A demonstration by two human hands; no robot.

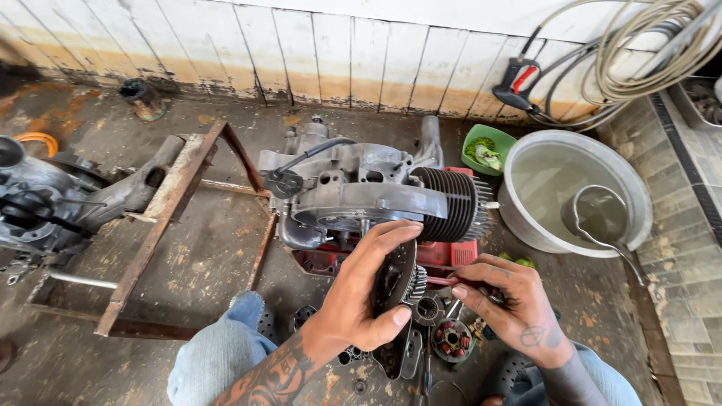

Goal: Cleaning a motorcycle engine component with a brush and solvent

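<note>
Item: engine (361,188), grey, finned cylinder at its right end, propped on a red stand (451,254) over a stained concrete floor; all places below are given relative to it. Just in front of the engine, toward the camera: dark plate with gear (398,289), held on edge. Left hand (368,289) wraps the plate, thumb low on the near face, fingers curled over the top rim, closed firmly on it. Right hand (508,304), in front of the engine's finned end, pinches a thin red-handled tool (444,281) whose tip meets the gear side of the plate; fingers bunched, not spread. Handling note, as a judgement: the plate wants steady support from the left hand so the tool tip does not slip across the gear teeth; light, even pressure from the right hand suits the work, and the plate is better kept over the knees than over the loose parts. In front of and below the engine, on the floor: stator with copper coils (452,340) and small dark parts, kind unclear. Right of the engine: green bowl (489,148), then a large metal basin (575,192) holding a ladle (602,218). Left of the engine: rusty frame (162,218) and a second engine (53,203). Behind and right of it: coiled hose (647,53) against the tiled wall.
</note>
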